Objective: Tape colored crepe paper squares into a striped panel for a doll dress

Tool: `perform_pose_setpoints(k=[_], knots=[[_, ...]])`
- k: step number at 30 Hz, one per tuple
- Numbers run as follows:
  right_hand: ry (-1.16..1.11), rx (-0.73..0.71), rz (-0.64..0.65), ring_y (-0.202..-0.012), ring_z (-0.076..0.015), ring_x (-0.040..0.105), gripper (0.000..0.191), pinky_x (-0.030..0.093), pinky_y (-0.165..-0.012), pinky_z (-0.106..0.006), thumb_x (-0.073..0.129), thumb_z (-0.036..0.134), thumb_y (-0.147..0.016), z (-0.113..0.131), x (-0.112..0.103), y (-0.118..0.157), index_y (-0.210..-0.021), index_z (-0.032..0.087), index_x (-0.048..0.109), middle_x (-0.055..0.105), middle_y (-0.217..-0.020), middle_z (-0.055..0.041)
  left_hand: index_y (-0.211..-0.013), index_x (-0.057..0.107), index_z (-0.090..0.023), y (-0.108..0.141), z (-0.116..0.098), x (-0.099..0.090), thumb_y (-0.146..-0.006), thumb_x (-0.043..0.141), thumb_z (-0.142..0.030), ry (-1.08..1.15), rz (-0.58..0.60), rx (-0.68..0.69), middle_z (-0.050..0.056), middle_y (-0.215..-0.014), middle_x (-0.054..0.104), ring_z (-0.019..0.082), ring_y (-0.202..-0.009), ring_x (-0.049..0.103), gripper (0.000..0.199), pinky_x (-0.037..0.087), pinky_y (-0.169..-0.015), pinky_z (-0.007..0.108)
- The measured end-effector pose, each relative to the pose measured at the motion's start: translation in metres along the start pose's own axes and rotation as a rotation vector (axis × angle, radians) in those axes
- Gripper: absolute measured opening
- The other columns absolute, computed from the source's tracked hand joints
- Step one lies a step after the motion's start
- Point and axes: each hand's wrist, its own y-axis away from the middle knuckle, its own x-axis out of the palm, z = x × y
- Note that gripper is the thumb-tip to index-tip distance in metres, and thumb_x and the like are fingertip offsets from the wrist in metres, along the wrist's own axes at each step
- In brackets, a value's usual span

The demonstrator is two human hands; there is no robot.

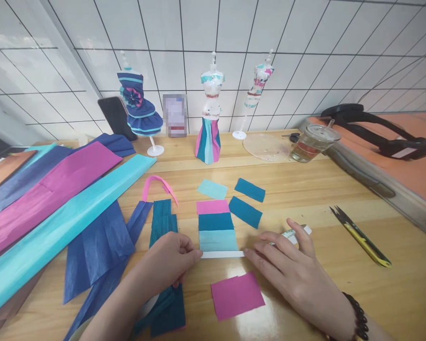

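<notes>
A joined panel of crepe paper bands (216, 221), pink, teal and light blue, lies flat on the table. Along its lower edge runs a narrow white strip of tape (222, 255). My left hand (172, 258) is closed, thumb and fingers pinching the strip's left end. My right hand (287, 263) lies over the table with fingers spread, a fingertip touching the strip's right end. Behind those fingers a small white and green printed item (291, 235) shows partly; its kind is hidden. Below the panel is a loose magenta crepe paper rectangle (237, 295).
Small light blue (212, 189) and teal (250, 189) pieces lie beyond the panel. Crepe paper sheets (71, 208) cover the left. Yellow-black thread snips (362, 237) lie at right. Miniature dress forms (213, 90) and a lidded cup (314, 142) stand at the back.
</notes>
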Motion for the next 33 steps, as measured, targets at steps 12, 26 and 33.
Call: perform_pose_setpoints(k=[12, 26, 33], knots=[[0.001, 0.002, 0.0, -0.093, -0.0156, 0.058, 0.037, 0.017, -0.104, -0.051, 0.027, 0.015, -0.096, -0.0005, 0.0003, 0.0021, -0.097, 0.022, 0.064, 0.067, -0.084, -0.0021, -0.059, 0.049, -0.019, -0.0015, 0.0008, 0.0005, -0.075, 0.05, -0.048, -0.033, -0.019, -0.005, -0.005, -0.038, 0.049, 0.01, -0.035, 0.045, 0.033, 0.033, -0.039, 0.019], [-0.017, 0.01, 0.036, -0.095, -0.0167, 0.057, 0.036, 0.017, -0.103, -0.053, 0.028, 0.016, -0.097, -0.0013, 0.0035, 0.0059, -0.1, 0.022, 0.064, 0.067, -0.086, -0.0018, -0.058, 0.048, -0.02, -0.0011, 0.0, 0.0025, -0.075, 0.049, -0.046, -0.065, -0.025, -0.029, -0.005, -0.037, 0.048, 0.011, -0.034, 0.045, 0.032, 0.033, -0.038, 0.02], [0.005, -0.006, 0.023, -0.094, -0.0162, 0.057, 0.036, 0.018, -0.104, -0.051, 0.028, 0.014, -0.096, -0.0005, 0.003, 0.0037, -0.096, 0.021, 0.064, 0.067, -0.083, -0.0015, -0.056, 0.047, -0.02, 0.0, -0.0075, 0.0034, -0.073, 0.05, -0.044, -0.116, -0.054, -0.058, -0.005, -0.035, 0.047, 0.011, -0.033, 0.045, 0.029, 0.033, -0.038, 0.02]])
